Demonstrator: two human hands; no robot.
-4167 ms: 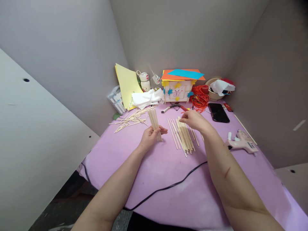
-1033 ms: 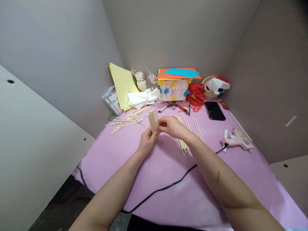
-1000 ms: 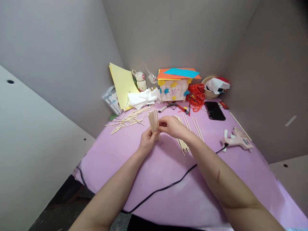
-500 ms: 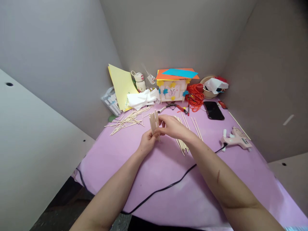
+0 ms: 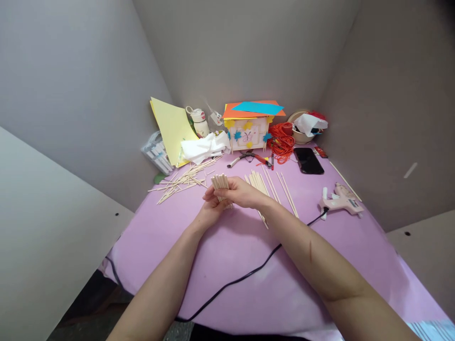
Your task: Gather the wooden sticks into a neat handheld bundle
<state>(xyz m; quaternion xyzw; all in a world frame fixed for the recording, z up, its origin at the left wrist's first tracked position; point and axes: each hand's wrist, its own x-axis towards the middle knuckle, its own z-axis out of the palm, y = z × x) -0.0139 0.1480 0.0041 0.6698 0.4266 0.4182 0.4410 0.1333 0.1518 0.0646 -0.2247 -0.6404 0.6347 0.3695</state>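
Observation:
A bundle of wooden sticks [image 5: 220, 183] stands nearly upright between my hands above the pink table cover. My left hand [image 5: 210, 212] is closed round its lower part. Higher up, my right hand [image 5: 241, 193] wraps the same bundle, thumb across the front. Just right of my hands lies a row of longer sticks [image 5: 258, 182], with a few more sticks [image 5: 287, 194] set apart beyond it. To the left is a loose, crossed pile of sticks [image 5: 185, 180].
A pink glue gun [image 5: 343, 201] lies at right, its black cord [image 5: 245, 275] crossing the front. Behind are pliers [image 5: 250, 156], a phone [image 5: 308, 161], red cord [image 5: 281, 142], a decorated box [image 5: 248, 135], white tissue [image 5: 206, 148], yellow paper [image 5: 172, 130] and a bottle [image 5: 199, 124].
My right hand has moved from the bundle's side to wrap round its upper part. The bundle sits lower in my hands, and the whole view has shifted slightly.

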